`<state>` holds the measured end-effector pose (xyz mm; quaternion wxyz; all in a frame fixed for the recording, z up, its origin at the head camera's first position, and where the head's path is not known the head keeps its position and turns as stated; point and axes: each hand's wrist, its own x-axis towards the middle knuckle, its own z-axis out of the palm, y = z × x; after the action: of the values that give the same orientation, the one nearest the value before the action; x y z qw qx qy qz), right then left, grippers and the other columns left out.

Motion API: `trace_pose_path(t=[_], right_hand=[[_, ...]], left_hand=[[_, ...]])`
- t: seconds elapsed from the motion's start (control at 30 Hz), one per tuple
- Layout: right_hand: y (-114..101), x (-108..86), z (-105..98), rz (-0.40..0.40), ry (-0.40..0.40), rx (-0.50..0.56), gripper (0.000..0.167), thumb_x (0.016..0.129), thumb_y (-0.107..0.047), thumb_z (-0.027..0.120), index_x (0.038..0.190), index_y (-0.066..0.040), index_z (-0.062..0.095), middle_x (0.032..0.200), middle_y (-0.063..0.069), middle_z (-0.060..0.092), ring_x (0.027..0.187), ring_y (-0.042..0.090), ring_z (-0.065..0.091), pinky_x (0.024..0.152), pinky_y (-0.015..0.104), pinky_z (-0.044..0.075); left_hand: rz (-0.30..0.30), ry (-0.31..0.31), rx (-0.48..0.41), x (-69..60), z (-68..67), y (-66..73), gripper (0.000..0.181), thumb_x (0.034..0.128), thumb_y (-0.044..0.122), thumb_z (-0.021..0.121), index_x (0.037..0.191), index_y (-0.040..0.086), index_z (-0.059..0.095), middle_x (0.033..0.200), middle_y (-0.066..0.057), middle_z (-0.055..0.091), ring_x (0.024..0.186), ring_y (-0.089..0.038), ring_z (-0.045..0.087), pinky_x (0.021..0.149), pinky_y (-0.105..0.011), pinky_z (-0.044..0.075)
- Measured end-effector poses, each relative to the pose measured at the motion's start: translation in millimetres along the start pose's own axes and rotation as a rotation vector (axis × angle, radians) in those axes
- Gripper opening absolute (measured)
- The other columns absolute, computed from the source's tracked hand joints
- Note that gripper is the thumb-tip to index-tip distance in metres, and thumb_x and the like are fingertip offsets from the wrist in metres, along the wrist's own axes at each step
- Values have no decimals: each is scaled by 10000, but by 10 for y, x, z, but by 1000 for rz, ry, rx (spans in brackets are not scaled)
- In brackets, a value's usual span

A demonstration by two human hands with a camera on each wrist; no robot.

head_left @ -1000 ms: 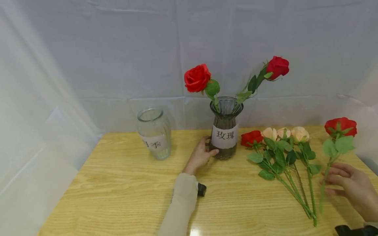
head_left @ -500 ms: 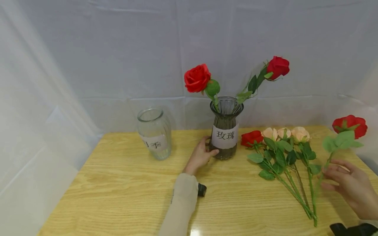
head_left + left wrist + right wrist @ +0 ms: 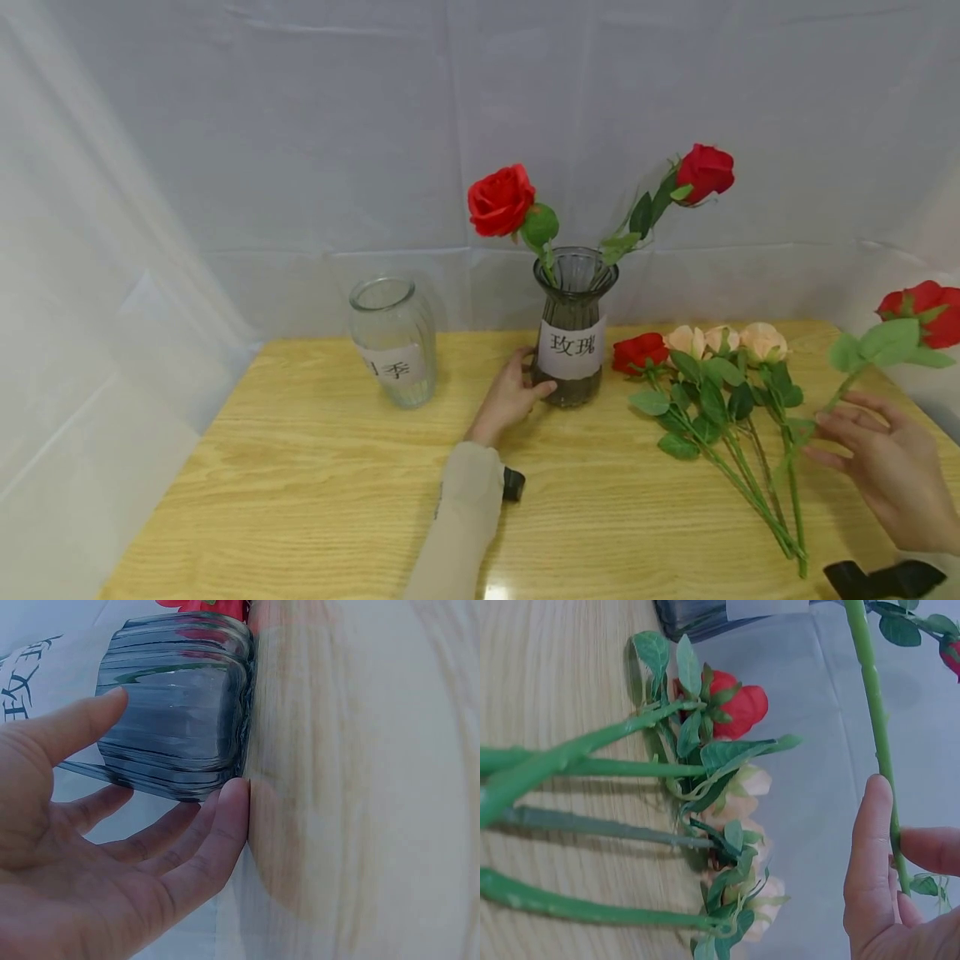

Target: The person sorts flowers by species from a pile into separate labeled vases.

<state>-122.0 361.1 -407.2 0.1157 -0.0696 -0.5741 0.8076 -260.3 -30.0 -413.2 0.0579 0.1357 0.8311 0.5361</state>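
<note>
Left hand (image 3: 510, 402) cups a ribbed smoky-grey glass vase (image 3: 567, 312) while right hand (image 3: 888, 467) pinches a long-stemmed red rose (image 3: 890, 342)

The left hand's thumb and fingers are parted and curved around the vase's lower part, the thumb on its near side, the fingertips close to the tabletop. The vase stands upright on a yellowish wood-grain table (image 3: 322, 500) and bears a white paper label (image 3: 572, 348) with 2 dark characters. From its flared mouth rise 2 flowers: an open bright-red rose (image 3: 501, 200) leaning left and a deeper-red rosebud (image 3: 705, 173) leaning right.

The right hand holds the long-stemmed red rose by its green stem, thumb and fingertips drawn together with only the stem between them. That rose tilts, its bloom reaching the right edge of the head view.

Between the vase and the right hand, a short-petalled red rose (image 3: 640, 352) and 3 pale peach roses (image 3: 722, 338) lie on the table, stems pointing toward the person and crossing. Left of the smoky vase and apart from it stands a clear glass vase (image 3: 397, 329), also labelled in white. A white cloth backdrop (image 3: 300, 167) hangs behind.
</note>
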Motion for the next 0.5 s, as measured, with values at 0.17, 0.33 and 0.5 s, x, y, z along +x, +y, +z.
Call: trace_pose_path(t=[0.17,0.33,0.5], right_hand=[[-25,-17,93,-28,-13,54,366,995,66,573,1239,-140,395,895,-21,629,806,114,670,624,334,607],[-29,3,151,-43,-19,86,355,1001,90,538,1246,-130,406,886,-9,652,790,136,677,624,341,609],[-24,45,213,-30,30,50,373,991,30,603,1256,-138,402,871,-13,645,771,135,667,629,335,609]], left_hand=[[-8,-5,-4,7,-2,-8,648,969,99,695,1514,-30,368,1355,-275,537,1130,-409,606,870,-452,546],[-10,-2,-1,10,4,-9,642,970,102,695,1515,-14,375,1347,-264,547,1126,-398,613,861,-442,549],[-6,4,-18,15,10,-16,636,963,86,700,1504,-25,384,1334,-273,550,1117,-405,616,813,-422,561]])
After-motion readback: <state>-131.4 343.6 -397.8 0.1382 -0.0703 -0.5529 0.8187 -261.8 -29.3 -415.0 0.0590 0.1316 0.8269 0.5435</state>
